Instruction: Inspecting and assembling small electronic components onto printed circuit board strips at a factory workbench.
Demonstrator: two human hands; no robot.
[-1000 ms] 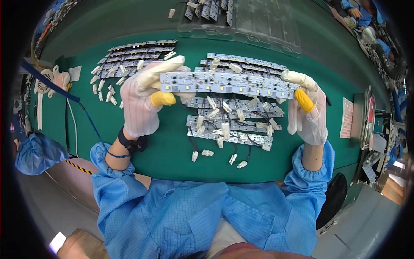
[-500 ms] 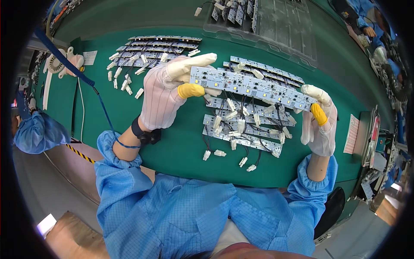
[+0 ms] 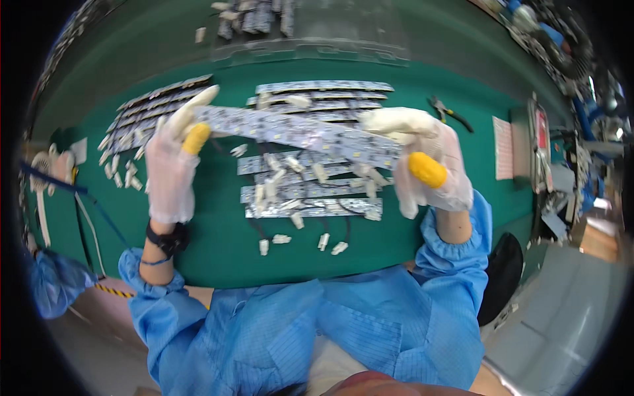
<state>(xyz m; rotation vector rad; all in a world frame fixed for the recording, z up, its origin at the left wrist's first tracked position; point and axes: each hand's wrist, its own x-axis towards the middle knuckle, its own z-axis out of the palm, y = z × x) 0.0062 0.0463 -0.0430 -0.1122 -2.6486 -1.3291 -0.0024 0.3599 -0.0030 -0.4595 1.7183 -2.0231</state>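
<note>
Your left hand (image 3: 170,173), between nine and ten o'clock, grips one end of an LED circuit board (image 3: 297,131) between yellow-tipped thumb and extended forefinger; your right hand (image 3: 441,164), between two and three, is closed on the other end. The board, slightly blurred, spans the view just above centre toward twelve, its right end lower. Beneath it, similar LED boards with white connectors (image 3: 310,190) lie on the green mat (image 3: 218,254); a second group (image 3: 155,109) lies at ten, pliers (image 3: 451,114) at two.

Bright light; held strip (image 3: 297,131) motion-blurred; edges bowed, rim dark.
</note>
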